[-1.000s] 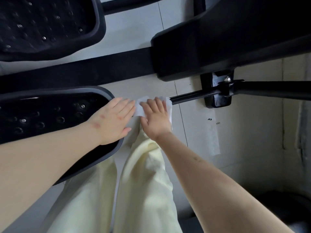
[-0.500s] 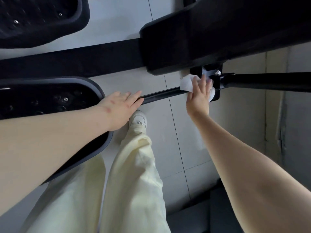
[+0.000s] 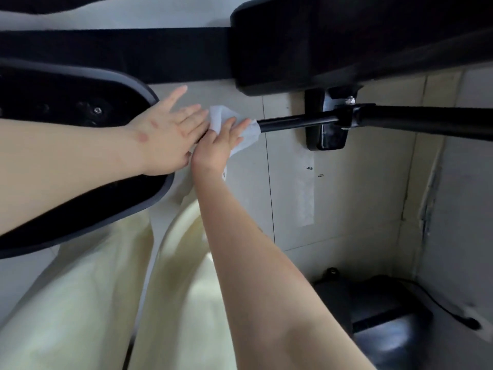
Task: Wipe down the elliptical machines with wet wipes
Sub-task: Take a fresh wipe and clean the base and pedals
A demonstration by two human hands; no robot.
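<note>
The elliptical's thin black rod [image 3: 296,121] runs from the right toward its black foot pedal [image 3: 66,108] on the left. A white wet wipe [image 3: 248,136] is draped over the rod's left end. My right hand [image 3: 217,145] lies on top of the wipe, fingers laid across the rod and pressing the wipe onto it. My left hand [image 3: 165,134] rests flat on the right end of the pedal, fingers straight, just left of the wipe. The part of the rod under the wipe and my hands is hidden.
The machine's black housing [image 3: 346,44] hangs above the rod, with a black bracket [image 3: 325,137] at the rod's joint. A thicker black tube [image 3: 426,121] continues right. Pale trousers [image 3: 93,303] and tiled floor [image 3: 346,209] lie below. A dark object [image 3: 378,316] sits at lower right.
My right hand has slid the wipe left along the rod, from the bracket joint back to the pedal end beside my left hand. The left hand stays on the pedal.
</note>
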